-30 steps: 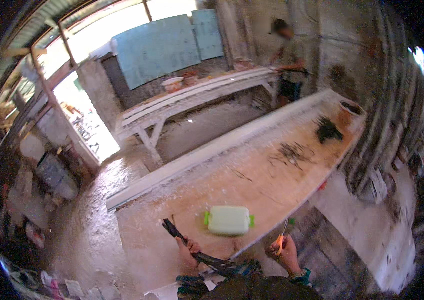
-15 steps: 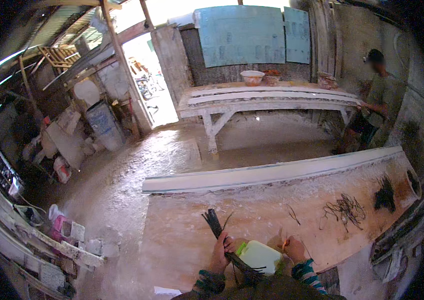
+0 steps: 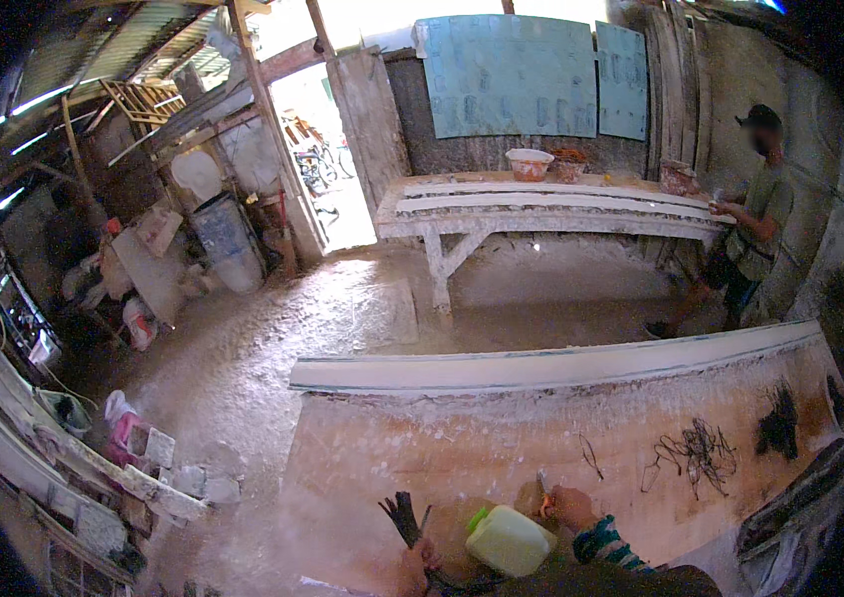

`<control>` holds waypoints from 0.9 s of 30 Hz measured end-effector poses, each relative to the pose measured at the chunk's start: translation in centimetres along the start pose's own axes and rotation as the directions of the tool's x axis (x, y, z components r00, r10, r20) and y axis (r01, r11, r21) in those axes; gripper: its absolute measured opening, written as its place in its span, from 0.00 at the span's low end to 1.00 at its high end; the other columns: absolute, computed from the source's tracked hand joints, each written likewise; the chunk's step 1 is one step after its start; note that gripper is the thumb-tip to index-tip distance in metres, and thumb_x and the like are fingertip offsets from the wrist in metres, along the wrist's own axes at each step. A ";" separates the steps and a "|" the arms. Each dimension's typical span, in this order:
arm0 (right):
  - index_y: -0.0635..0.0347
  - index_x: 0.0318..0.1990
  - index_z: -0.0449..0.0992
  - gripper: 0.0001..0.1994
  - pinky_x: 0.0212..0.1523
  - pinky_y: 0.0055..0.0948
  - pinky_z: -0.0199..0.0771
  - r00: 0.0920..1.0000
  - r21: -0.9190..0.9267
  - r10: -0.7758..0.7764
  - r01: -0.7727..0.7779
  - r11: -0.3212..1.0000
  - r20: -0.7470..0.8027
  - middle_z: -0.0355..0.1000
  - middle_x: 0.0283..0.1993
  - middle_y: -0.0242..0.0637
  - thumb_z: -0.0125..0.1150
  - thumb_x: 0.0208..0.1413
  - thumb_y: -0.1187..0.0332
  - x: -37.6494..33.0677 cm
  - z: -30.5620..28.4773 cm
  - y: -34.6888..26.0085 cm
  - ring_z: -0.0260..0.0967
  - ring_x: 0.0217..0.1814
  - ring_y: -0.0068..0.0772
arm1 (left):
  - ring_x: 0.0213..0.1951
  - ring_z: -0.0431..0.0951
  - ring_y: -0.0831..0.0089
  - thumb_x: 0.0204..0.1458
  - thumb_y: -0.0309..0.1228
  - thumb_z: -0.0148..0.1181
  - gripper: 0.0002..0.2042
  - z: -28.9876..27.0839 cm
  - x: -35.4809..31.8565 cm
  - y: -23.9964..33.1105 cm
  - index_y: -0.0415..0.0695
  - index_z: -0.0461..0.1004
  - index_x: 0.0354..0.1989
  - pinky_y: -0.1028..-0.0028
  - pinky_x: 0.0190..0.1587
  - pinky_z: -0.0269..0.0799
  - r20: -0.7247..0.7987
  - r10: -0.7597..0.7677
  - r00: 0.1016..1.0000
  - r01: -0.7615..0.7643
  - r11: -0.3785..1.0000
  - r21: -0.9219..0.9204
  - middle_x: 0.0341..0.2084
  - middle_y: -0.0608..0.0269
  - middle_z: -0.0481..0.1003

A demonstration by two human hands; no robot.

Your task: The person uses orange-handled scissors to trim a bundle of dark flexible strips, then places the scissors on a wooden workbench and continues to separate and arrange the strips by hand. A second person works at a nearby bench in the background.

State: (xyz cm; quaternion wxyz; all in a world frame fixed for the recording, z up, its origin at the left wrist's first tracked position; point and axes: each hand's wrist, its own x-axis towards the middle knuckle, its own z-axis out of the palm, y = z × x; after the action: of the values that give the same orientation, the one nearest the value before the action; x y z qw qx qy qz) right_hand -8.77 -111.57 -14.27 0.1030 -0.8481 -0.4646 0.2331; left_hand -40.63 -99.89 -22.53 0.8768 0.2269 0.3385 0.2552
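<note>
My left hand (image 3: pixel 419 567), at the lower edge, is closed around a bundle of black strips (image 3: pixel 402 519). Their loose ends fan out above the fist; the rest runs down toward my body, partly hidden. My right hand (image 3: pixel 573 508) grips a small orange-handled tool (image 3: pixel 546 505) with a thin tip, its exact kind too small to tell. Between the hands, a pale yellow-green plastic jug (image 3: pixel 512 542) with a bright green cap lies on the wooden table (image 3: pixel 362 468). Beyond my right hand lies a thin dark strand (image 3: pixel 591 457).
Tangled black cords (image 3: pixel 696 453) and a dark fibre bundle (image 3: pixel 778 423) lie on the table's right. A long white moulding (image 3: pixel 541 368) runs along its far edge. Behind stands a white-stained bench (image 3: pixel 561 221) with a bowl (image 3: pixel 529 164); a person (image 3: pixel 760 209) stands at its right end.
My left hand has come down toward my body with the black strips. My right hand has moved slightly outward with the orange-handled tool. The whole view has shifted a little; the other person stands more upright.
</note>
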 end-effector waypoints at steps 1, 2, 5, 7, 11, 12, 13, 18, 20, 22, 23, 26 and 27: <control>0.57 0.31 0.71 0.17 0.31 0.43 0.67 1.000 -0.021 -0.024 0.024 0.999 0.007 0.71 0.28 0.45 0.61 0.37 0.56 0.6 0.9 1.2 0.70 0.31 0.49 | 0.15 0.62 0.80 0.46 0.43 0.59 0.21 -1.0 0.8 -1.4 0.41 0.65 0.42 0.79 0.18 0.60 0.015 -0.033 0.999 0.032 0.999 0.039 0.19 0.66 0.67; 0.56 0.32 0.71 0.17 0.31 0.43 0.67 0.998 -0.052 -0.051 0.052 0.997 0.022 0.71 0.28 0.44 0.61 0.36 0.56 1.2 1.4 2.1 0.69 0.31 0.49 | 0.16 0.62 0.82 0.48 0.35 0.58 0.15 -0.9 1.4 -2.9 0.39 0.67 0.40 0.82 0.19 0.60 -0.127 -0.009 0.992 0.030 0.987 0.160 0.21 0.68 0.67; 0.55 0.32 0.72 0.16 0.30 0.43 0.67 0.975 0.067 -0.186 0.179 0.982 0.123 0.72 0.27 0.43 0.62 0.36 0.57 2.6 2.2 4.7 0.70 0.31 0.48 | 0.21 0.66 0.79 0.50 0.34 0.55 0.13 5.1 0.7 -3.5 0.39 0.67 0.40 0.79 0.23 0.64 -0.292 0.165 0.942 0.020 0.843 0.538 0.23 0.66 0.69; 0.55 0.32 0.72 0.14 0.29 0.42 0.67 0.958 0.137 -0.230 0.208 0.968 0.171 0.72 0.26 0.42 0.61 0.37 0.58 2.3 1.2 4.5 0.69 0.30 0.47 | 0.24 0.69 0.77 0.51 0.33 0.53 0.11 11.1 -2.0 -2.5 0.40 0.67 0.39 0.77 0.25 0.67 -0.369 0.290 0.883 0.089 0.668 0.739 0.24 0.64 0.70; 0.55 0.31 0.72 0.12 0.29 0.40 0.66 0.829 0.304 -0.475 0.390 0.869 0.296 0.72 0.25 0.40 0.60 0.40 0.60 3.7 0.0 5.5 0.69 0.28 0.45 | 0.23 0.69 0.78 0.48 0.32 0.59 0.17 9.3 -0.2 -7.6 0.38 0.66 0.44 0.79 0.25 0.66 -0.240 0.593 0.768 -0.257 0.629 0.733 0.29 0.65 0.71; 0.56 0.31 0.72 0.11 0.30 0.39 0.66 0.861 0.308 -0.433 0.349 0.885 0.268 0.72 0.25 0.40 0.60 0.41 0.61 3.7 -0.1 5.6 0.69 0.29 0.44 | 0.26 0.69 0.76 0.48 0.32 0.59 0.18 8.6 0.3 -8.3 0.37 0.65 0.45 0.78 0.28 0.67 -0.207 0.606 0.768 -0.300 0.625 0.721 0.32 0.64 0.71; 0.56 0.31 0.72 0.11 0.31 0.39 0.66 0.892 0.319 -0.383 0.299 0.899 0.241 0.71 0.25 0.40 0.60 0.42 0.61 3.0 -0.3 5.1 0.69 0.30 0.44 | 0.30 0.70 0.75 0.47 0.31 0.59 0.19 8.3 0.5 -8.4 0.37 0.65 0.46 0.76 0.31 0.67 -0.172 0.614 0.771 -0.336 0.620 0.709 0.34 0.63 0.71; 0.58 0.33 0.71 0.14 0.36 0.40 0.66 0.825 0.168 -0.556 0.536 0.827 0.102 0.70 0.31 0.43 0.51 0.51 0.55 -0.3 -1.2 3.9 0.67 0.33 0.47 | 0.41 0.69 0.71 0.47 0.31 0.60 0.22 9.4 -0.1 -8.3 0.36 0.64 0.49 0.73 0.44 0.65 -0.325 0.424 0.845 -0.140 0.764 0.630 0.41 0.60 0.70; 0.58 0.35 0.70 0.17 0.38 0.41 0.66 0.683 -0.149 -0.730 0.721 0.677 -0.014 0.69 0.35 0.45 0.45 0.54 0.52 -2.2 1.6 5.0 0.66 0.35 0.49 | 0.41 0.69 0.71 0.47 0.31 0.59 0.21 9.9 -0.1 -8.7 0.35 0.64 0.49 0.73 0.44 0.66 -0.341 0.487 0.804 -0.225 0.780 0.583 0.41 0.60 0.70; 0.58 0.39 0.69 0.20 0.41 0.41 0.65 0.740 -0.084 -0.672 0.672 0.736 0.030 0.68 0.38 0.47 0.41 0.56 0.50 -3.9 1.0 4.7 0.66 0.38 0.49 | 0.42 0.69 0.71 0.47 0.30 0.59 0.22 9.2 0.2 -9.5 0.35 0.63 0.50 0.73 0.44 0.66 -0.380 0.494 0.782 -0.227 0.793 0.565 0.42 0.61 0.70; 0.59 0.41 0.68 0.22 0.43 0.42 0.65 0.759 -0.051 -0.650 0.652 0.757 0.050 0.68 0.40 0.47 0.39 0.56 0.48 -4.6 0.3 4.3 0.65 0.39 0.50 | 0.42 0.69 0.71 0.47 0.30 0.59 0.23 9.1 0.1 -9.4 0.36 0.63 0.51 0.73 0.45 0.66 -0.378 0.490 0.785 -0.231 0.798 0.556 0.43 0.60 0.69; 0.59 0.45 0.66 0.21 0.46 0.43 0.63 0.769 0.088 -0.591 0.589 0.803 0.243 0.66 0.42 0.49 0.39 0.57 0.51 -5.0 -1.2 4.5 0.64 0.43 0.50 | 0.32 0.74 0.71 0.50 0.31 0.54 0.18 13.7 -0.6 -8.1 0.38 0.63 0.48 0.72 0.33 0.72 -0.381 0.514 0.769 -0.329 0.829 0.452 0.34 0.58 0.72; 0.59 0.46 0.66 0.21 0.47 0.44 0.62 0.759 0.156 -0.596 0.576 0.802 0.262 0.65 0.43 0.50 0.39 0.57 0.52 -5.2 -1.1 4.8 0.63 0.44 0.51 | 0.28 0.72 0.73 0.51 0.31 0.52 0.14 13.2 -0.1 -8.7 0.39 0.65 0.43 0.73 0.30 0.70 -0.362 0.555 0.749 -0.351 0.796 0.494 0.30 0.61 0.71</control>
State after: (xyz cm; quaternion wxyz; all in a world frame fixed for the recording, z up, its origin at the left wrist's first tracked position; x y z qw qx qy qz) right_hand -7.05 -118.45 -13.59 0.1274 -0.6109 -0.7085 0.3296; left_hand -28.75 -109.63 -18.63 0.6061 0.4034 0.5261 0.4395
